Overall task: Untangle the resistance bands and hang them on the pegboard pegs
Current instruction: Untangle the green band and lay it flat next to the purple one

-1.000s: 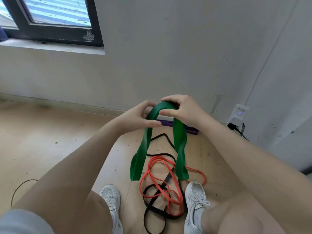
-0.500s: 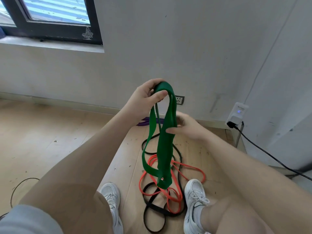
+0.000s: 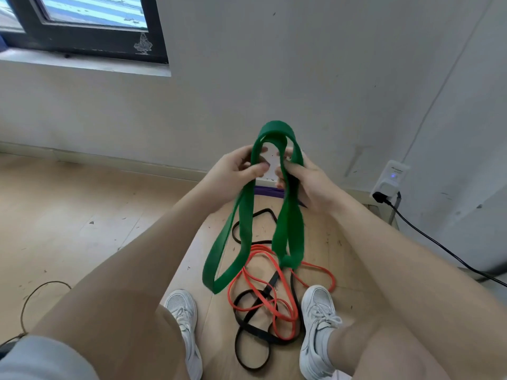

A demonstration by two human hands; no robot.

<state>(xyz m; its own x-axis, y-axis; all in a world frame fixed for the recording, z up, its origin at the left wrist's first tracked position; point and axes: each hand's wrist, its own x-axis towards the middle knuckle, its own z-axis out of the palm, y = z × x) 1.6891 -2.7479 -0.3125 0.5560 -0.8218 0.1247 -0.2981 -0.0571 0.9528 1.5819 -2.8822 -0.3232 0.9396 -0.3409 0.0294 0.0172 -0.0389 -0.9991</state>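
A wide green resistance band hangs in the air in front of me, folded into a loop at the top. My left hand grips its left strand and my right hand grips its right strand, both just below the top loop. The band's lower folds dangle above the floor. On the wooden floor between my white shoes lie an orange band and a black band, tangled together. A purple band lies by the wall behind my hands. No pegboard is in sight.
A grey wall stands straight ahead with a window at upper left. A white plug adapter with a black cable sits at the right. A thin wire loops on the floor at left.
My left hand has come down and my right hand has come up, so both now hold the green band side by side. The band's top loop stands higher and its lower folds have spread apart.
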